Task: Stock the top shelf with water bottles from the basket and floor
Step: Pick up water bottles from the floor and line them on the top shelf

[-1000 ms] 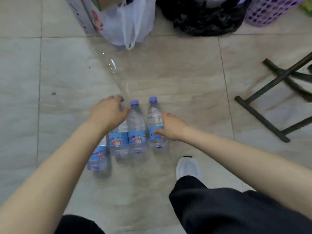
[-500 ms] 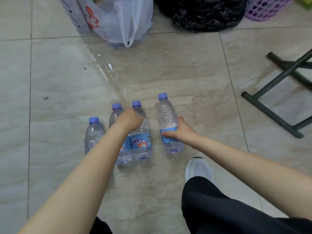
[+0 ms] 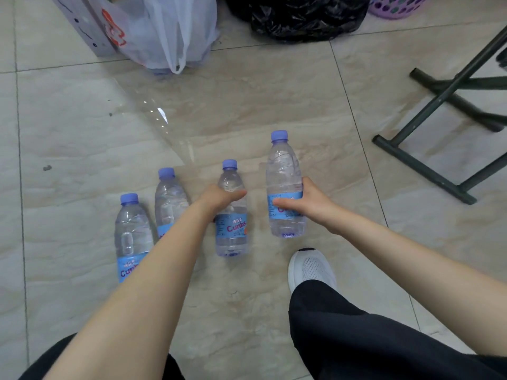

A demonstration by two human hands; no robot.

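My left hand is wrapped round the shoulder of the middle bottle, fingers curled over the front of it just above the blue label. My right hand grips the right-hand bottle at its label, thumb across the front and fingers behind. That one looks lifted a little off the tiled floor, though from straight above I can't be sure.

Two more water bottles stand untouched to the left: the far-left bottle and, just beside it, the second bottle. My left forearm crosses in front of both, hiding the lower half of the second one and the corner of the far-left one's label.

A crumpled sheet of clear plastic wrap lies on the tiles beyond the bottles. Past it sit a white plastic bag leaning against a white box, a black bag, and the purple basket at the top edge, mostly cut off. A dark metal frame stands on the right, well apart from the bottles. My white shoe is planted just below the right-hand bottle.
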